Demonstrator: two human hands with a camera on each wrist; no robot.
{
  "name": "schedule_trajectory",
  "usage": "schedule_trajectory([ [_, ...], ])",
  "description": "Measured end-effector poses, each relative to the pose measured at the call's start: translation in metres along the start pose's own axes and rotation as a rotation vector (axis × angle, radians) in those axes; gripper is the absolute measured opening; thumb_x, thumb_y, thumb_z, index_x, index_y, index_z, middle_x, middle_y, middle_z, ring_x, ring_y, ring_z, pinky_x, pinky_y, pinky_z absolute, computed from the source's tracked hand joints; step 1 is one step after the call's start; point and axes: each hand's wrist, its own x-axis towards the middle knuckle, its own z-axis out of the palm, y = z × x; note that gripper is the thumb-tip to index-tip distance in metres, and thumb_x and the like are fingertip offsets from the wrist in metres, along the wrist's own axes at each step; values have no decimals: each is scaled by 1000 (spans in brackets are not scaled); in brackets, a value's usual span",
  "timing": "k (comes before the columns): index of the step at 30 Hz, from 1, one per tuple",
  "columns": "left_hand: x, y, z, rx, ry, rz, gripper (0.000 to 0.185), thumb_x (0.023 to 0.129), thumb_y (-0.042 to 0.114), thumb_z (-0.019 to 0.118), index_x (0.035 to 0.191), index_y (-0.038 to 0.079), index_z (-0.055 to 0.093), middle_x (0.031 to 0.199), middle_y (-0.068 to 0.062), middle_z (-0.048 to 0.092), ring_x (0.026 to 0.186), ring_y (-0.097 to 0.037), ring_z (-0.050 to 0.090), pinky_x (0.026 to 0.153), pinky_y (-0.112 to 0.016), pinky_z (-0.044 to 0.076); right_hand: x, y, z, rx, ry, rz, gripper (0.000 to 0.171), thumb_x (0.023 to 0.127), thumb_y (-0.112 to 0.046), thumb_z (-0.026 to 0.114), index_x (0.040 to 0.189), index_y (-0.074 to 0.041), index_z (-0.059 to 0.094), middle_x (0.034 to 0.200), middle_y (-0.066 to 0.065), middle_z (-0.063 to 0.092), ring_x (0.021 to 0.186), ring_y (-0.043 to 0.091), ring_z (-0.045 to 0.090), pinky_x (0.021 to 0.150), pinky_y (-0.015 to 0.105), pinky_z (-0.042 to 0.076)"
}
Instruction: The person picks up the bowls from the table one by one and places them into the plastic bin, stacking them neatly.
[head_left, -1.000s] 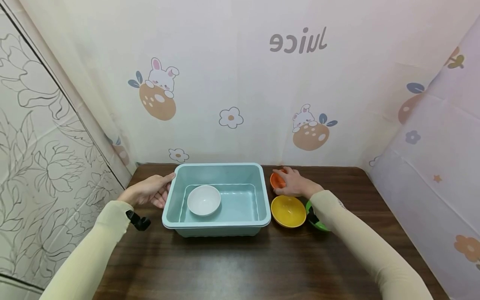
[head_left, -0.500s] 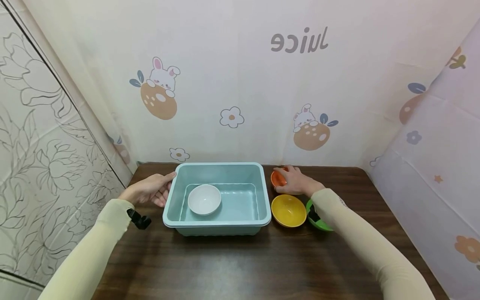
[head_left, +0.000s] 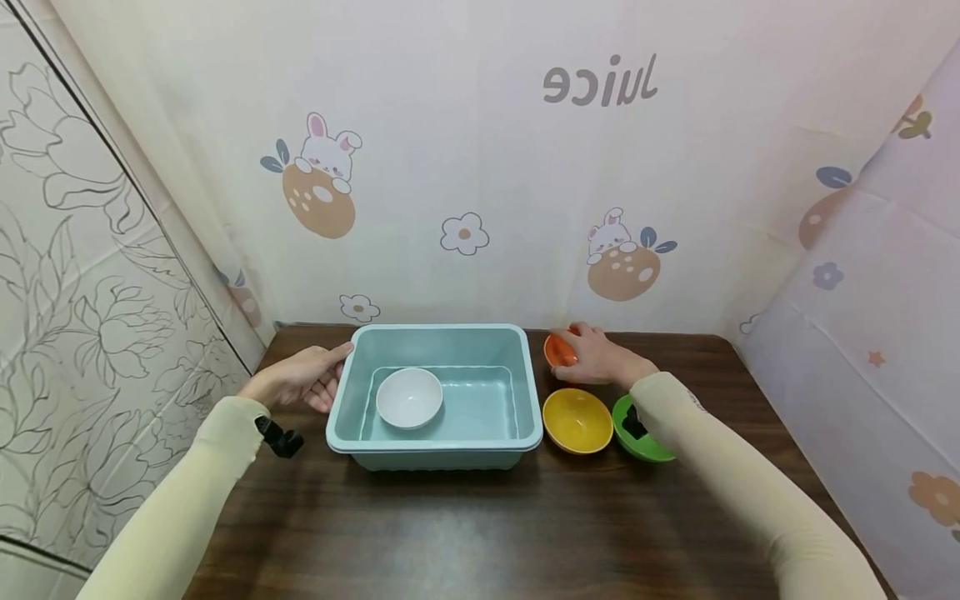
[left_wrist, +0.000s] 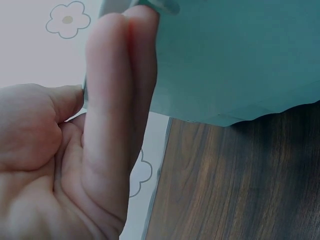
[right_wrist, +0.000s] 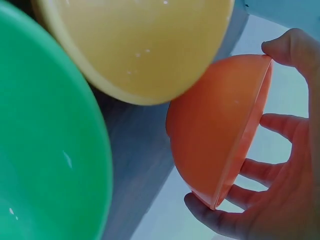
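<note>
My left hand [head_left: 303,379] holds the left rim of a pale blue-green plastic tub [head_left: 435,447]. In the left wrist view the thumb touches the rim, while long fingers [left_wrist: 107,110] lie along the outer wall. A white bowl [head_left: 409,398] sits inside the tub, left of its middle. To the right of the tub, my right hand [head_left: 597,358] grips a small orange bowl [head_left: 558,353] by its rim. That orange bowl [right_wrist: 215,125] is tilted on its side in the right wrist view, with thumb and fingers spread around the edge.
A yellow bowl [head_left: 577,422] stands beside the tub's right wall, just in front of the orange one. Right of it sits a green bowl [head_left: 649,450], partly under my right wrist. A patterned curtain [head_left: 480,167] rises behind the dark wooden table [head_left: 450,533].
My right hand has moved slightly right and away from me, tilting the orange bowl with it. More of the green bowl shows. The left hand and tub stay in place.
</note>
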Motion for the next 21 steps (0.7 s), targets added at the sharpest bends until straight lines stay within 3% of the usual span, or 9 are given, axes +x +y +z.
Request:
schedule_trajectory([
  [13,1,-1,-1,-22,-6,1,61,109,59,35,88,6,58,63,-4,66,50,-12,67,54,-30,62,-3,-2,-20,22,52,-6,82,90,-50,65,160,-20,35,157,30,31,129,48,42,99,66,51],
  [21,2,-3,-1,-18,8,-5,61,109,58,36,89,5,58,63,-5,66,50,-13,67,54,-30,62,-4,-3,-23,14,37,-1,82,88,-50,65,160,-23,35,158,29,30,130,47,41,100,64,51],
])
